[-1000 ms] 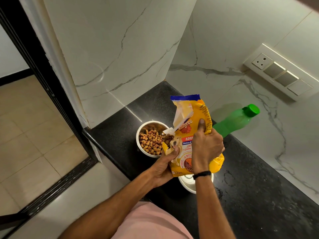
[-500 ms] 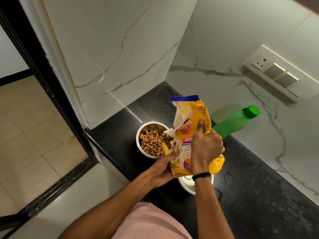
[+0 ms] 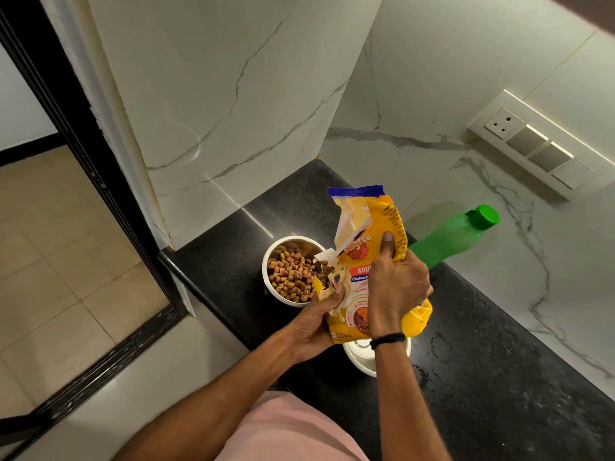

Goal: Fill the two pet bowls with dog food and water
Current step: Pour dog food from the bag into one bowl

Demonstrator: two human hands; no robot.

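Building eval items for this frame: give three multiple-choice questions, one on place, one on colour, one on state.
1. The kibble-filled bowl sits: A) on the counter, left of the food bag B) on the floor C) in a hand
2. The cap of the bottle is: A) red B) green C) white
3. The food bag is: A) lying flat B) gripped by both hands C) sealed

Key: 1A, it stands beside the bag's left edge; 2B, cap matches the green bottle; 3B, left hand and right hand both grip it.
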